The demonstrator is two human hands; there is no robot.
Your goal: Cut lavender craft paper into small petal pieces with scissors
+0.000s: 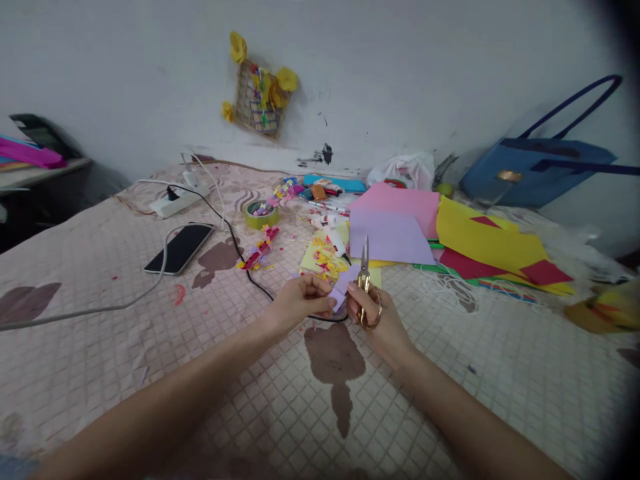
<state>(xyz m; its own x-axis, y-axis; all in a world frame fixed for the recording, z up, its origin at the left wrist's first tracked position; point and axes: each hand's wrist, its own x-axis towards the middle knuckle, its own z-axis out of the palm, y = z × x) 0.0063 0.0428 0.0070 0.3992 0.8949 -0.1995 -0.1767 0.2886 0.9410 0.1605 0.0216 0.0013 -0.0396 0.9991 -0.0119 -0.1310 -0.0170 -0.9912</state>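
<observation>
Between my hands is a small strip of light purple paper (pixel 342 289). My left hand (pixel 302 297) pinches its lower left end between thumb and fingers. Gold-handled scissors (pixel 365 270) sit in my right hand (pixel 376 313), blades pointing up and away, a finger loop around the fingers. The fingertips of that hand also touch the paper's right side. Just beyond lie yellow and red paper scraps (pixel 325 259) on a pale yellow sheet, with a white glue gun (pixel 338 241) beside them.
Purple (pixel 393 237), pink and yellow sheets (pixel 493 240) lie to the right, near white string (pixel 453 290). Leftward are a phone (pixel 181 249), a power strip (pixel 179 200), a tape roll (pixel 261 215) and a decorated red strip (pixel 261 248). A black cord (pixel 240 250) runs under my hands.
</observation>
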